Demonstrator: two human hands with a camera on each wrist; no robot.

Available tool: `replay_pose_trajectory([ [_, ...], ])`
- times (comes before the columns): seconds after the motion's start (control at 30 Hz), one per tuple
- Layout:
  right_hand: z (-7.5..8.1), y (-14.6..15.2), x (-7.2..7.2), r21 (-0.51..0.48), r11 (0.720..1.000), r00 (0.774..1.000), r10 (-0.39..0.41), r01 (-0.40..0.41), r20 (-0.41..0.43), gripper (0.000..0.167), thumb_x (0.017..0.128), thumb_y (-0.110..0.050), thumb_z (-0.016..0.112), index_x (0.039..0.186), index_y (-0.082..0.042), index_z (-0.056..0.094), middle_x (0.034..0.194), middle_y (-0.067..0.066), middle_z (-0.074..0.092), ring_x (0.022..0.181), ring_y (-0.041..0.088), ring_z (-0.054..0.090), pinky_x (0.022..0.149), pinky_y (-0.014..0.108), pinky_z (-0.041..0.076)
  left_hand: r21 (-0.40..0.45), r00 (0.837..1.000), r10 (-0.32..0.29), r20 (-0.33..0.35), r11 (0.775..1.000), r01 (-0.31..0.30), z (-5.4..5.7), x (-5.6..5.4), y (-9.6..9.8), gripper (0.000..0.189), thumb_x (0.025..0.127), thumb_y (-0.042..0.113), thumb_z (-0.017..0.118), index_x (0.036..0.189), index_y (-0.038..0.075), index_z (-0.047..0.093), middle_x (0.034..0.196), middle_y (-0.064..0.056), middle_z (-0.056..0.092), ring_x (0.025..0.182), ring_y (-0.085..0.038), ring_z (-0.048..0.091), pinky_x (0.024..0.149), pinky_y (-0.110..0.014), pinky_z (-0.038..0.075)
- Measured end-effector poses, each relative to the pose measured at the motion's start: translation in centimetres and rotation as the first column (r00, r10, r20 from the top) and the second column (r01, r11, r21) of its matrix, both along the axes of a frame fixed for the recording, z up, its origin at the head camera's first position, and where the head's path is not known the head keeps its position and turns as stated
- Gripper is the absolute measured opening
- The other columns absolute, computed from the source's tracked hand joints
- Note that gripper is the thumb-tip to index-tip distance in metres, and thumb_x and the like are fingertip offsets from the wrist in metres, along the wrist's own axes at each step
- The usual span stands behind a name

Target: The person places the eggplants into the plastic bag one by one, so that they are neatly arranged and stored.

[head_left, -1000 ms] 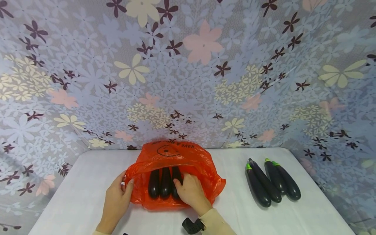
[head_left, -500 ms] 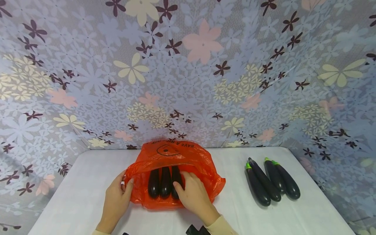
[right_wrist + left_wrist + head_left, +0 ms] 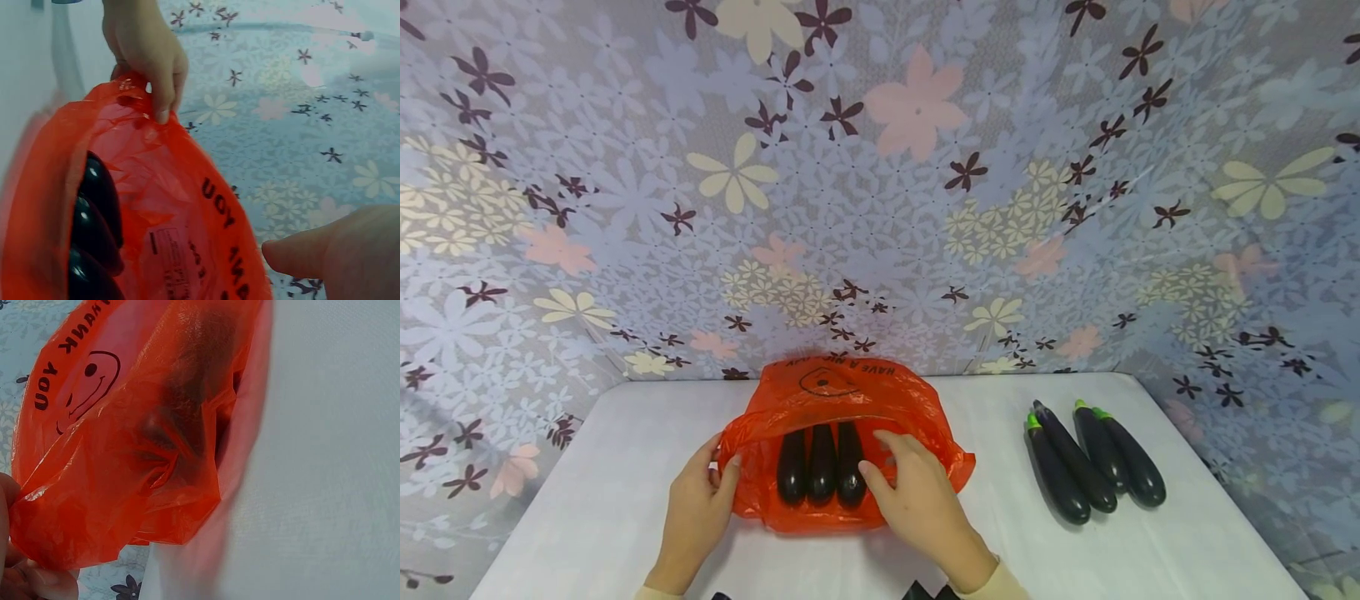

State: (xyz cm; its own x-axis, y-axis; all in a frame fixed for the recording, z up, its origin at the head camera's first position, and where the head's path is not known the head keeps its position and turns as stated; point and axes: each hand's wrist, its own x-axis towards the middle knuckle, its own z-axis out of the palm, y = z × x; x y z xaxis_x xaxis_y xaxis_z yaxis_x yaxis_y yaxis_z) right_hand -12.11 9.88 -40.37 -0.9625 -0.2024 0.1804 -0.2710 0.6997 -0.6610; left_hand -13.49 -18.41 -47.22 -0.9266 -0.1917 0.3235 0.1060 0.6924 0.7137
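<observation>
A red plastic bag (image 3: 917, 392) printed with a smiling face lies on its side, its mouth toward me. Three dark eggplants (image 3: 822, 467) rest side by side inside it; their rounded ends also show in the right wrist view (image 3: 90, 231). My left hand (image 3: 698, 496) pinches the bag's left rim between thumb and fingers, as the left wrist view of the bag (image 3: 125, 462) confirms. At the right of the mouth, my right hand (image 3: 921, 500) has its thumb and fingers spread with nothing between them, just right of the nearest eggplant.
Several more eggplants (image 3: 1060, 479) with green or dark stem ends lie together at the right of the white table (image 3: 1000, 550). A flowered cloth (image 3: 917, 208) hangs behind the table and along its sides.
My right hand has let go of the rightmost eggplant in the bag and drawn back to the right and toward me. My left hand keeps its hold on the bag rim.
</observation>
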Motion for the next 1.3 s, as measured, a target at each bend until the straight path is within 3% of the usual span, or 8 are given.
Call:
replay_pose_trajectory([
  [0.2, 0.9, 1.4, 0.3, -0.033, 0.999, 0.999, -0.029, 0.028, -0.028, 0.047, 0.097, -0.035, 0.066, 0.132, -0.005, 0.063, 0.113, 0.005, 0.067, 0.094, 0.019, 0.064, 0.076, 0.034, 0.053, -0.003, 1.0, 0.0, 0.021, 1.0, 0.0, 0.1, -0.1, 0.0, 0.042, 0.099, 0.015, 0.062, 0.136, -0.005, 0.055, 0.083, -0.007, 0.054, 0.063, -0.014, 0.046, 0.052, -0.023, 0.041],
  [0.4, 1.3, 3.0, 0.6, -0.065, 0.995, 0.995, -0.084, 0.081, -0.055, 0.042, 0.096, -0.029, 0.069, 0.131, -0.007, 0.064, 0.112, 0.002, 0.067, 0.094, 0.016, 0.064, 0.078, 0.032, 0.054, 0.003, 1.0, 0.001, -0.001, 1.0, -0.001, 0.1, 0.0, -0.1, 0.041, 0.098, 0.014, 0.062, 0.134, -0.005, 0.056, 0.081, -0.006, 0.054, 0.061, -0.012, 0.046, 0.05, -0.023, 0.041],
  [0.7, 2.2, 6.1, 0.6, -0.073, 0.977, 0.98, -0.2, 0.2, 0.009, 0.044, 0.095, -0.026, 0.07, 0.135, -0.009, 0.062, 0.118, 0.006, 0.068, 0.095, 0.017, 0.066, 0.079, 0.035, 0.057, -0.009, 1.0, 0.001, -0.026, 1.0, -0.001, 0.1, 0.0, 0.0, 0.041, 0.097, 0.013, 0.064, 0.133, -0.006, 0.057, 0.077, -0.004, 0.05, 0.06, -0.011, 0.043, 0.051, -0.023, 0.04],
  [0.87, 2.0, 8.1, 0.2, -0.046, 0.973, 0.973, -0.229, 0.228, -0.029, 0.042, 0.096, -0.024, 0.068, 0.134, -0.007, 0.062, 0.118, 0.01, 0.069, 0.097, 0.023, 0.068, 0.081, 0.042, 0.058, -0.004, 1.0, -0.002, 0.0, 1.0, 0.002, 0.2, -0.1, -0.1, 0.042, 0.098, 0.014, 0.063, 0.134, -0.005, 0.056, 0.079, -0.005, 0.051, 0.061, -0.012, 0.045, 0.051, -0.023, 0.04],
  [1.07, 1.0, 10.3, -0.2, 0.008, 0.963, 0.963, -0.269, 0.269, -0.02, 0.042, 0.097, -0.026, 0.066, 0.134, -0.005, 0.062, 0.119, 0.012, 0.069, 0.101, 0.027, 0.068, 0.082, 0.044, 0.058, 0.008, 0.999, -0.004, 0.054, 1.0, 0.004, 0.3, -0.1, -0.1, 0.044, 0.099, 0.017, 0.062, 0.138, -0.003, 0.054, 0.078, -0.006, 0.049, 0.061, -0.014, 0.045, 0.051, -0.023, 0.04],
  [1.3, -0.6, 12.6, -0.7, 0.064, 0.946, 0.948, -0.316, 0.317, -0.018, 0.044, 0.098, -0.027, 0.064, 0.134, -0.002, 0.061, 0.119, 0.016, 0.069, 0.103, 0.03, 0.068, 0.083, 0.047, 0.056, 0.005, 1.0, -0.003, 0.026, 1.0, 0.003, 0.1, -0.1, -0.1, 0.044, 0.099, 0.017, 0.063, 0.137, -0.003, 0.055, 0.077, -0.005, 0.05, 0.061, -0.014, 0.045, 0.052, -0.023, 0.041],
])
